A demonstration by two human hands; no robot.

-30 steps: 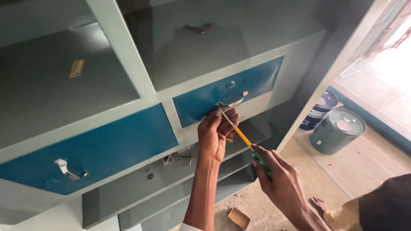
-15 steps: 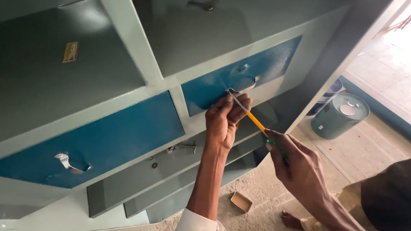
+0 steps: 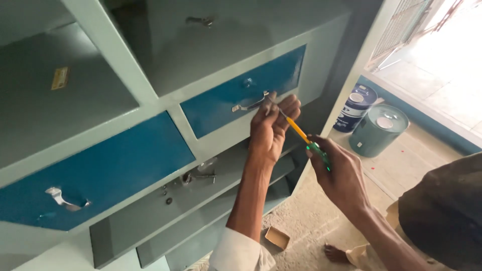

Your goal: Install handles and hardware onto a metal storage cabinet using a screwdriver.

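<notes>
My left hand [image 3: 273, 131] is up against the front of the right-hand blue drawer [image 3: 246, 93], fingers pinched together around the right end of its metal handle [image 3: 251, 104], steadying it. My right hand [image 3: 337, 173] is closed around the green grip of a screwdriver [image 3: 301, 134]; its yellow shank runs up and left, and the tip meets the handle end just where the left fingers hold it. The two hands are apart, joined only by the tool.

The drawer sits in a pale grey-green cabinet [image 3: 125, 75]. A second blue drawer [image 3: 100, 170] is lower left, with its own bent metal handle [image 3: 63, 198]. Below, a grey shelf [image 3: 150, 216] stands pulled out; a loose handle [image 3: 201, 175] and a few small screws [image 3: 166, 196] lie on it.

On the floor right of the cabinet: a blue-and-white paint can [image 3: 357, 108] and a grey-green drum [image 3: 377, 131], just beside each other. A small cardboard box [image 3: 277, 237] lies on the floor under my left forearm. A bare foot [image 3: 337, 252] shows near the bottom edge.
</notes>
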